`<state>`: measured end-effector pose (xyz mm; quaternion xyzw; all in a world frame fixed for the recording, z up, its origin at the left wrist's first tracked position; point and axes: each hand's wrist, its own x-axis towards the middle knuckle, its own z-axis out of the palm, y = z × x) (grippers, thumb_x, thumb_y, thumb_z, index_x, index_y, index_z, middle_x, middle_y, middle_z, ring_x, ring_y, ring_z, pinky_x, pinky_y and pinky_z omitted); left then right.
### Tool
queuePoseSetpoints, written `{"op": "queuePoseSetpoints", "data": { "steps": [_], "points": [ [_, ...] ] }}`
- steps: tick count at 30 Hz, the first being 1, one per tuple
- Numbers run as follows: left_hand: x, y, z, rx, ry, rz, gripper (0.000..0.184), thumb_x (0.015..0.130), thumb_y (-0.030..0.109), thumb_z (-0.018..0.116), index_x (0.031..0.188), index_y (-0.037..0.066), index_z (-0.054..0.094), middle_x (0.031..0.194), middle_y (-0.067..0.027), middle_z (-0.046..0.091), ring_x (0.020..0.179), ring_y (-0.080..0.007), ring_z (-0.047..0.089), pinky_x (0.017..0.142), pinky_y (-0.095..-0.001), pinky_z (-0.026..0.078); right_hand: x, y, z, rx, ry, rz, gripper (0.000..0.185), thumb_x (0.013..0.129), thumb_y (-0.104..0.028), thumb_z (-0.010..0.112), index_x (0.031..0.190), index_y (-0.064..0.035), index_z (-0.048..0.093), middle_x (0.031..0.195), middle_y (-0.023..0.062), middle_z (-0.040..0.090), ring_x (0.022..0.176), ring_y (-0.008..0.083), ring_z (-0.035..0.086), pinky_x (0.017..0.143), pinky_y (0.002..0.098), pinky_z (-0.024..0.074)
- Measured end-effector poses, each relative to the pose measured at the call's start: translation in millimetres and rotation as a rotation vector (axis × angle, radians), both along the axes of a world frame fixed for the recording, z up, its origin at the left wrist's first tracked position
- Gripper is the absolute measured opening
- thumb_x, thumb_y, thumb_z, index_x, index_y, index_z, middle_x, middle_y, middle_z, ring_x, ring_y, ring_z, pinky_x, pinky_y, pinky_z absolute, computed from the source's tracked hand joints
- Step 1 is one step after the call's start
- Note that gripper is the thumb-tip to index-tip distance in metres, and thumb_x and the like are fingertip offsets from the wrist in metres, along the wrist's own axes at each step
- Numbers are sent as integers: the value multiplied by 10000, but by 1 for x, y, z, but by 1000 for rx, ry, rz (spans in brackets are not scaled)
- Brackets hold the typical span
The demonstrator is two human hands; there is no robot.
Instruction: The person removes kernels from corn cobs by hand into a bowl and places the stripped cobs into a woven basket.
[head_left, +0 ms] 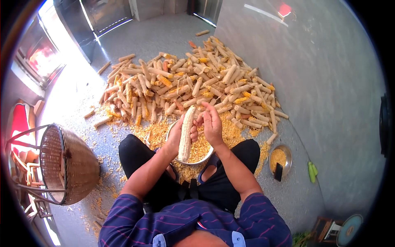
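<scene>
A pale, mostly bare corn cob (186, 138) is held upright in my left hand (176, 133), whose fingers wrap round it. Close to the cob's upper right side is my right hand (212, 125), its index finger raised and the other fingers bent; what it may hold is too small to make out. Under both hands stands a white basin (190, 163) with loose yellow kernels (200, 148) in it, between my knees.
A large pile of cobs (185, 82) lies ahead, with kernels scattered about. A wicker basket (78, 164) stands at the left. At the right are a metal bowl (289, 158) with a dark phone-like object (278, 172), green vegetables (312, 171) and a grey wall (329, 90).
</scene>
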<state>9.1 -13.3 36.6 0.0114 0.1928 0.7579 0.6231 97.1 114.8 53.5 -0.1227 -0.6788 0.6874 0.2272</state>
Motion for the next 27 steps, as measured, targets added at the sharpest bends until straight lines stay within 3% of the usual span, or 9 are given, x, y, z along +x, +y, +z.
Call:
{"op": "queuePoseSetpoints", "data": {
  "steps": [4,6,10,11,12,14,19,23,27],
  "points": [
    [4,8,16,-220,86,407,470,981,500,410,1118,70,540,962,-80,595,960,-233,574,840,-375,490,-12,6,-18,187,81,-102,467,991,-228,492,1401,-63,341,1269,91,520,934,122,540,764,250,447],
    [-13,3,-19,-335,264,479,501,977,513,410,1182,76,542,1056,-87,610,1053,-186,570,893,-361,474,-5,1,-4,-398,-260,108,537,951,-204,564,1408,-56,325,1260,76,535,1064,135,501,881,307,422],
    [-29,0,-27,-320,368,548,442,949,471,513,1176,93,542,999,-47,580,810,-149,559,723,-352,482,5,-39,-25,84,-394,416,409,942,-224,567,1296,-49,461,785,26,600,591,67,544,523,215,433],
    [-28,-1,-7,-718,625,325,422,918,438,582,1134,75,575,945,-48,592,769,-145,565,699,-337,482,3,-43,-31,-31,-428,357,283,945,-208,552,1177,-50,522,757,1,576,580,61,520,499,228,411],
    [-34,6,-43,-690,1098,344,401,895,412,623,1062,48,612,894,-56,620,766,-139,577,686,-311,476,-2,-40,-39,-100,-377,263,202,947,-219,551,1060,-52,552,708,-34,537,558,52,481,475,238,382],
    [-18,-8,-4,-487,776,344,405,893,409,635,989,15,636,839,-55,632,759,-119,576,670,-285,472,-6,-33,-15,-129,-407,283,240,966,-282,519,923,-53,576,626,-62,459,479,36,403,414,213,303],
    [-10,-35,16,-357,695,713,378,983,367,503,886,23,628,791,-35,633,691,-105,584,614,-247,469,-3,-38,-10,-643,-394,686,492,974,-516,415,891,-43,525,490,-79,263,347,54,232,343,238,206],
    [-16,-65,16,-505,1194,664,392,975,380,502,904,1,572,788,-78,592,711,-130,563,655,-273,460,-1,-63,2,-1360,-115,1065,592,953,-646,283,890,-96,492,460,-90,258,324,71,282,335,245,286],
    [-16,-71,27,-429,1469,1001,385,976,367,502,957,-5,601,878,-102,602,831,-138,573,768,-295,453,-4,-59,-12,-1189,-194,917,525,957,-595,376,909,-88,502,493,-74,305,332,70,320,332,235,305]
  ]
}}
